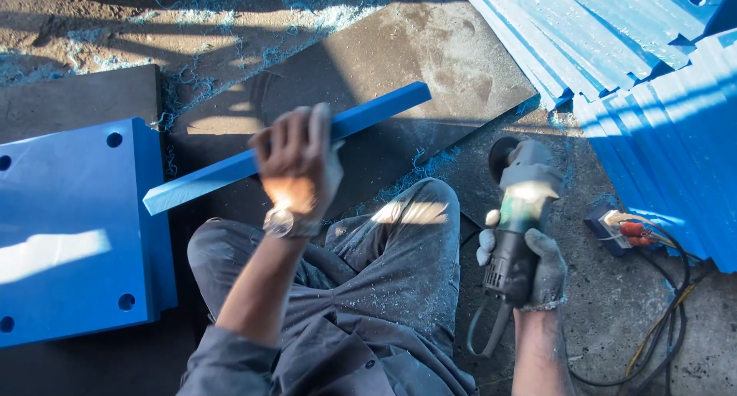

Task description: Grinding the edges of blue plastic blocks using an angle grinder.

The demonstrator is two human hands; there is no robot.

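My left hand (295, 162), bare and with a wristwatch, grips a long blue plastic strip (384, 108) near its middle and holds it slanted above my knees. My right hand (537, 269) wears a grey work glove and is closed around the body of an angle grinder (518, 204). The grinder's disc end points away from me and hangs clear of the strip, to its right. I am sitting on the ground in grey trousers dusted with blue shavings.
A thick blue plastic slab (69, 235) with corner holes lies at left. Stacks of blue strips (660, 97) fill the upper right. A dark sheet (430, 51) lies under the strip. A power socket (622, 231) and cables (668, 319) sit at right. Blue shavings litter the ground.
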